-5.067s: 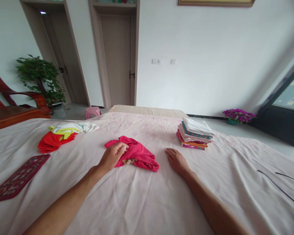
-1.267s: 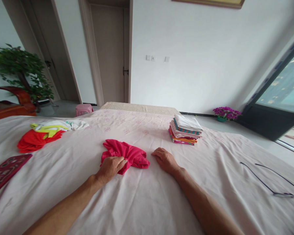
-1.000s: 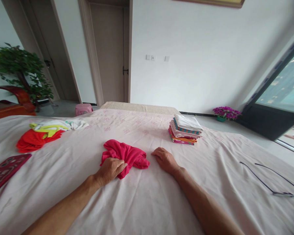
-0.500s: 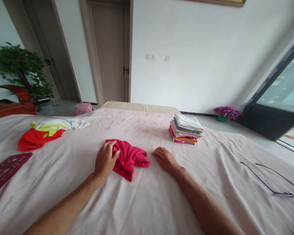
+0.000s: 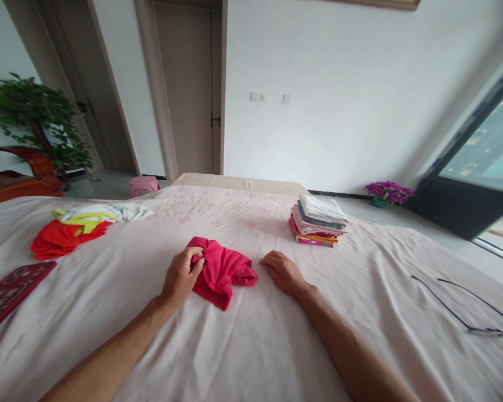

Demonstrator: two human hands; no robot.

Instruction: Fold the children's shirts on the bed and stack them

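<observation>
A crumpled pink-red garment (image 5: 223, 269) lies in the middle of the bed sheet (image 5: 251, 346). My left hand (image 5: 180, 276) pinches its left edge, fingers curled onto the cloth. Just to the right of the garment, my right hand (image 5: 282, 272) rests palm down on the sheet with its fingers loosely bent, holding nothing and not touching the cloth.
A stack of folded cloths (image 5: 317, 221) sits at the back right of the bed. A red, yellow and white heap of clothes (image 5: 77, 226) lies at the back left, a dark red patterned mat (image 5: 9, 290) at the left edge, a thin black cable (image 5: 465, 310) at the right.
My left hand moved from the garment's near edge up to its left side and gathered the cloth rightward into a tighter bundle. My right hand stayed in place.
</observation>
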